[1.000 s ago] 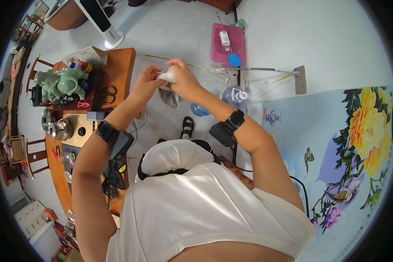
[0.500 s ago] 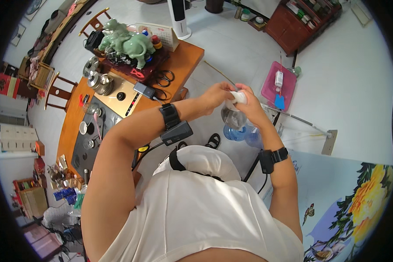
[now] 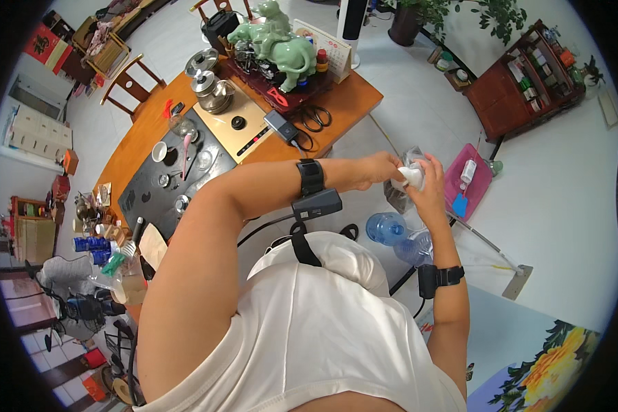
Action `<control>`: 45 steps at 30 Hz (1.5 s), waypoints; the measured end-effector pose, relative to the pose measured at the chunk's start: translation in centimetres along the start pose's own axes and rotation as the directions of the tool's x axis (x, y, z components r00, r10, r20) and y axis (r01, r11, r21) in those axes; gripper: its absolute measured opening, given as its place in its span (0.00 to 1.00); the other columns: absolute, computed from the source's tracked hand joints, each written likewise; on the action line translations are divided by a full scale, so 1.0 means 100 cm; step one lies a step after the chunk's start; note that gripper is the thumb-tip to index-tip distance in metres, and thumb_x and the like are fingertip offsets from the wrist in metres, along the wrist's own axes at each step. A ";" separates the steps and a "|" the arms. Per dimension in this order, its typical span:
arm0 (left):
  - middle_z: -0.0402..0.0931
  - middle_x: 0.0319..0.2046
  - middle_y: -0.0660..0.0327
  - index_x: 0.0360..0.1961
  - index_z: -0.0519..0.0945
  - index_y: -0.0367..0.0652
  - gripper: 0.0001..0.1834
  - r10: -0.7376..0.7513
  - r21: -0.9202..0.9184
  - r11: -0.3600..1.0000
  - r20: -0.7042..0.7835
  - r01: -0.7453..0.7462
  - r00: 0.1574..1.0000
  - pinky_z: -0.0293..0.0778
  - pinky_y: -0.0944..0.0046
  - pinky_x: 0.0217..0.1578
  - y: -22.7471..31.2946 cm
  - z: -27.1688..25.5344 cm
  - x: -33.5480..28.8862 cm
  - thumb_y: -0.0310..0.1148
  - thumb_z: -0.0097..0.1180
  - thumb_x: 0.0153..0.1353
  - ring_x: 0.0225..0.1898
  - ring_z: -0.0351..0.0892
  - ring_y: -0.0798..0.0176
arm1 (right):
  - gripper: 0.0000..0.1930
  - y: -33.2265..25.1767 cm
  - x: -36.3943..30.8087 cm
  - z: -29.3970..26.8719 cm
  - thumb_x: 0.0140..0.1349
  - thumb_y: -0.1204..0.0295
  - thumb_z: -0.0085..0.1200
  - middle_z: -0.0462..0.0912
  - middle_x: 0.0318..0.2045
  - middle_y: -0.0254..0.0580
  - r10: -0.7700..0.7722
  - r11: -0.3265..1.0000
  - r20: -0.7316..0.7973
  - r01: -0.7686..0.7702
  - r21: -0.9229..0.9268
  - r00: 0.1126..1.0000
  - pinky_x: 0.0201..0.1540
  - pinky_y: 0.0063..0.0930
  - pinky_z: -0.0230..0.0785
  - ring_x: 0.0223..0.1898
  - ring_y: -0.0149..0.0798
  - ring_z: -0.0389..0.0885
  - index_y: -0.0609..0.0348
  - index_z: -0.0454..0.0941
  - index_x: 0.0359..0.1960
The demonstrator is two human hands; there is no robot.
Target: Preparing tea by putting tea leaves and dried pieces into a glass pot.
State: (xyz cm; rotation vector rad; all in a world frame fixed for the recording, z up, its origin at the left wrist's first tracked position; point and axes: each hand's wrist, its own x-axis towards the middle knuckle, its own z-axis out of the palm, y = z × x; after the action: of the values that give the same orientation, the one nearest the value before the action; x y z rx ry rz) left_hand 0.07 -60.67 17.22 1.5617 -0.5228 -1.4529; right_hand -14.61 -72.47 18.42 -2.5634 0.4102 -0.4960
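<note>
At the far left stands a white radiator against the wall, with a small shelf of bottles below it in the frame and a black fan nearer the lower edge. Next comes the long wooden table, which carries a black tea tray with several small cups, 2 metal kettles on a beige hot plate, a black remote, a pair of scissors and, at its far end, a pale green animal figurine on a dark stand. A wooden chair sits at the table's far side. The person, in a white shirt, reaches both arms out over the pale floor. The left hand, with a black band and a small device on the wrist, has its fingertips pressed together, pinching a white crumpled wad. The right hand, also with a black wrist strap, is curled around the same wad from the other side, the 2 hands touching it together in mid-air. Below them on the floor lie 2 clear blue water bottles. Just beyond the hands is a pink tray holding a white bottle and a blue item. Further right stands a dark red cabinet, and at the lower right a painting of yellow flowers.
</note>
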 end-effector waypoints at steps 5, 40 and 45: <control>0.74 0.47 0.62 0.56 0.72 0.40 0.25 0.233 -0.309 0.933 0.122 -0.186 0.965 0.58 0.66 0.55 -0.010 -0.014 -0.019 0.26 0.58 0.55 0.51 0.68 0.65 | 0.30 -0.016 0.010 0.010 0.45 0.76 0.61 0.64 0.59 0.46 -0.074 0.983 -0.006 0.074 0.166 0.997 0.55 0.37 0.67 0.56 0.50 0.69 0.56 0.67 0.55; 0.73 0.46 0.50 0.51 0.72 0.44 0.25 0.814 0.686 0.449 -0.051 -0.572 0.578 0.69 0.57 0.47 -0.050 -0.098 -0.110 0.25 0.61 0.50 0.49 0.73 0.51 | 0.09 -0.091 0.052 0.096 0.60 0.72 0.51 0.68 0.53 0.44 -0.149 0.888 0.246 0.020 0.459 0.958 0.52 0.33 0.66 0.50 0.40 0.72 0.61 0.79 0.39; 0.67 0.47 0.53 0.48 0.74 0.46 0.32 0.816 0.885 0.345 -0.119 -0.312 0.565 0.66 0.52 0.50 -0.021 -0.086 -0.100 0.26 0.69 0.36 0.50 0.68 0.46 | 0.07 -0.093 0.055 0.087 0.57 0.72 0.54 0.67 0.56 0.47 -0.268 0.811 0.027 0.210 0.546 0.963 0.56 0.36 0.64 0.53 0.47 0.71 0.64 0.78 0.33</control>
State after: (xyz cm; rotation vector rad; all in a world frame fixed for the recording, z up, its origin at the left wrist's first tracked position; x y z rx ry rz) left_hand 5.43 -48.77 20.13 2.0149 -1.3557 -0.0268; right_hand -4.29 -63.27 17.68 -2.0758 -0.0956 -0.4814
